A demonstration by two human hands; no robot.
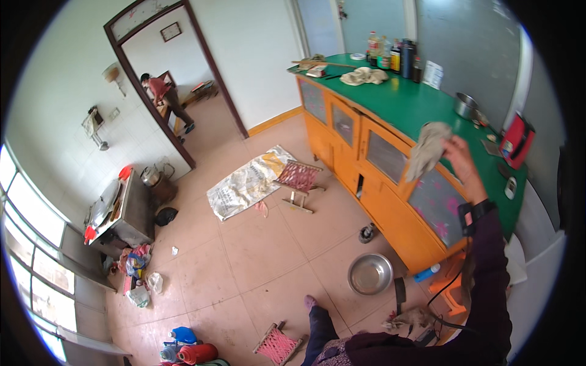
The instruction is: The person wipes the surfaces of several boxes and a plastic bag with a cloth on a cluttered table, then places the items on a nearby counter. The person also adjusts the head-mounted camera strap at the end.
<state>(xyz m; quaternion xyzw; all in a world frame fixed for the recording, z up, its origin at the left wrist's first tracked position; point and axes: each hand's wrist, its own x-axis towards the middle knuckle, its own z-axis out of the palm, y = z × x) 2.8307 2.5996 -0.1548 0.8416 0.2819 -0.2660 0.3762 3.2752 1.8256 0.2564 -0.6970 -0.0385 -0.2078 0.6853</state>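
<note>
My right hand [461, 160] is raised in front of the orange cabinet [384, 204], its fingers closed on a grey cloth [425, 149]. The cloth hangs down from the fingers, over the edge of the green cabinet top [421, 100] as I see it; whether it touches the edge I cannot tell. A dark sleeve covers my right arm, and a black band circles the wrist. My left hand is out of the picture. Another crumpled pale cloth [364, 75] lies farther back on the green top.
Bottles [395, 56] and a metal pot [466, 105] stand on the cabinet top, near a red bag [516, 140]. On the floor are a metal basin [370, 274], two woven stools [299, 177], a printed sack [247, 183] and thermos flasks [198, 353]. Another person [163, 91] bends beyond the doorway.
</note>
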